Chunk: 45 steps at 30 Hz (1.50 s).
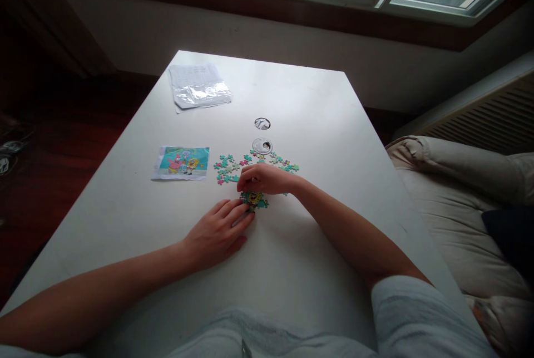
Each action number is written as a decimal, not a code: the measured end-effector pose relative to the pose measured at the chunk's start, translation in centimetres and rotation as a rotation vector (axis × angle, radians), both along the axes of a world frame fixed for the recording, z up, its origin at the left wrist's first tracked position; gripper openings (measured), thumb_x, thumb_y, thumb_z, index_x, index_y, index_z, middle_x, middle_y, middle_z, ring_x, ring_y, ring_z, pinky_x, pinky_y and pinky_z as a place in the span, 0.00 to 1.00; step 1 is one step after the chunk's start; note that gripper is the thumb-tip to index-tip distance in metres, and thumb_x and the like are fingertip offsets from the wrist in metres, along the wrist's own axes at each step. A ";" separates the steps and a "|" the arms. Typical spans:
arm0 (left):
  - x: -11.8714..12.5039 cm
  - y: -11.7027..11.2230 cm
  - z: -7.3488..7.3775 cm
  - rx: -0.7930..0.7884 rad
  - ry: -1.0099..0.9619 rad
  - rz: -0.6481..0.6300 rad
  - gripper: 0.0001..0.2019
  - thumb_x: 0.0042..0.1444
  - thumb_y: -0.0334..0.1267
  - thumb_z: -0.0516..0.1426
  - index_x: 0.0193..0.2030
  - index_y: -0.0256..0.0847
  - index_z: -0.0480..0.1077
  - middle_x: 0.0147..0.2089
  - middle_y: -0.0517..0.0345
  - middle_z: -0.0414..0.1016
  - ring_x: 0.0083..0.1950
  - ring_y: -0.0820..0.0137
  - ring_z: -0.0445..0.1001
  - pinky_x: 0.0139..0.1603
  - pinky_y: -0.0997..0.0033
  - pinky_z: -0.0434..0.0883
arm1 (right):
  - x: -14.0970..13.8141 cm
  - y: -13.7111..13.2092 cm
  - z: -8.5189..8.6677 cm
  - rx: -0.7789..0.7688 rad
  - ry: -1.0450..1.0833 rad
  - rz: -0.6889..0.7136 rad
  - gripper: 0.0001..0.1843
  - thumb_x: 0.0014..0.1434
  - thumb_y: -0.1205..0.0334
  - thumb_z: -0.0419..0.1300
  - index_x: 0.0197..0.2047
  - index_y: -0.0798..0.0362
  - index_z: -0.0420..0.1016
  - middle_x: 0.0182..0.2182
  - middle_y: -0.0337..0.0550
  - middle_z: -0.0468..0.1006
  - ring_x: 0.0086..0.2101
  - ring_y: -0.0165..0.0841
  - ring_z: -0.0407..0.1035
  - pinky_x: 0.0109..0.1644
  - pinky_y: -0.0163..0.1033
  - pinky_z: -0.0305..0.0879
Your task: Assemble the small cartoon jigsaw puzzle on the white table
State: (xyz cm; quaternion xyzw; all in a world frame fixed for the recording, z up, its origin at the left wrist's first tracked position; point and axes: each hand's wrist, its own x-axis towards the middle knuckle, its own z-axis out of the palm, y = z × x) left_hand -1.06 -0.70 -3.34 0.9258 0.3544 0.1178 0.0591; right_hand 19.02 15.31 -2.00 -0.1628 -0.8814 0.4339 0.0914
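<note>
My left hand (217, 231) lies flat on the white table (317, 124), fingers stretched out, their tips touching a small joined cluster of puzzle pieces (255, 200). My right hand (262, 178) hovers just above that cluster with its fingers curled in a pinch; what they hold is too small to make out. Several loose teal and pink puzzle pieces (227, 168) lie scattered just beyond the hands. A cartoon reference picture (182, 162) lies to the left of them.
A clear plastic bag on a printed sheet (198, 88) lies at the table's far left. Two round metal lids or discs (262, 145) sit behind the pieces. A cushioned seat (459, 191) stands to the right, a window along the back wall.
</note>
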 end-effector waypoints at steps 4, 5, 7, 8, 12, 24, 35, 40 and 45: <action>0.0 0.0 0.0 0.002 -0.006 -0.002 0.21 0.66 0.38 0.56 0.64 0.37 0.67 0.66 0.40 0.69 0.68 0.53 0.65 0.68 0.48 0.65 | -0.3 -0.4 0.0 0.079 -0.034 -0.003 0.11 0.64 0.69 0.58 0.40 0.54 0.83 0.38 0.43 0.79 0.34 0.29 0.71 0.41 0.34 0.63; 0.1 0.1 0.0 0.000 -0.001 -0.003 0.21 0.66 0.38 0.56 0.64 0.37 0.67 0.66 0.40 0.68 0.69 0.53 0.65 0.68 0.48 0.65 | -0.3 -0.5 0.0 0.096 -0.042 -0.010 0.11 0.64 0.70 0.58 0.40 0.53 0.83 0.38 0.43 0.79 0.34 0.29 0.71 0.41 0.34 0.63; 0.1 0.1 0.0 -0.004 0.007 -0.001 0.21 0.66 0.38 0.55 0.64 0.37 0.67 0.66 0.40 0.68 0.69 0.52 0.64 0.68 0.48 0.65 | -0.4 -0.7 -0.1 0.128 -0.057 -0.024 0.11 0.64 0.70 0.58 0.40 0.53 0.83 0.39 0.43 0.79 0.35 0.29 0.70 0.42 0.34 0.62; 0.1 0.1 0.0 -0.005 0.011 0.000 0.21 0.66 0.38 0.55 0.64 0.37 0.67 0.66 0.41 0.68 0.69 0.52 0.64 0.68 0.48 0.65 | -0.4 -0.7 -0.2 0.140 -0.062 -0.028 0.11 0.64 0.70 0.58 0.41 0.53 0.83 0.39 0.43 0.79 0.35 0.30 0.70 0.42 0.35 0.62; 0.0 0.0 0.1 -0.003 0.022 -0.003 0.21 0.66 0.38 0.55 0.64 0.37 0.67 0.66 0.41 0.68 0.69 0.51 0.65 0.68 0.48 0.64 | -0.3 -1.2 -0.1 0.191 -0.097 -0.011 0.12 0.65 0.69 0.57 0.44 0.52 0.82 0.41 0.45 0.77 0.35 0.30 0.70 0.42 0.35 0.61; 0.0 0.0 0.2 0.032 0.000 -0.009 0.19 0.66 0.36 0.54 0.62 0.35 0.69 0.66 0.41 0.69 0.69 0.52 0.65 0.68 0.50 0.66 | 0.7 -1.9 0.6 0.161 -0.052 -0.106 0.11 0.65 0.69 0.56 0.46 0.52 0.78 0.40 0.44 0.78 0.35 0.30 0.68 0.41 0.35 0.60; 0.0 0.0 0.2 0.067 -0.007 -0.001 0.16 0.66 0.34 0.53 0.59 0.36 0.70 0.65 0.43 0.71 0.66 0.54 0.68 0.66 0.51 0.67 | 0.0 -2.2 -0.4 -0.100 0.082 -0.237 0.13 0.62 0.64 0.60 0.49 0.53 0.80 0.34 0.40 0.79 0.34 0.30 0.71 0.39 0.33 0.63; -0.1 0.0 0.2 0.071 -0.010 -0.003 0.16 0.67 0.35 0.53 0.59 0.35 0.70 0.65 0.42 0.71 0.66 0.54 0.68 0.66 0.52 0.68 | -0.1 -2.3 -0.6 -0.128 0.052 -0.284 0.08 0.61 0.64 0.62 0.42 0.53 0.81 0.34 0.40 0.82 0.35 0.31 0.74 0.41 0.33 0.65; -0.1 0.0 0.1 0.058 -0.017 0.000 0.16 0.68 0.35 0.53 0.59 0.36 0.70 0.64 0.42 0.72 0.67 0.55 0.68 0.65 0.52 0.68 | -0.1 -2.2 -0.4 -0.103 0.027 -0.225 0.08 0.60 0.68 0.61 0.41 0.53 0.81 0.35 0.40 0.82 0.35 0.30 0.72 0.41 0.33 0.65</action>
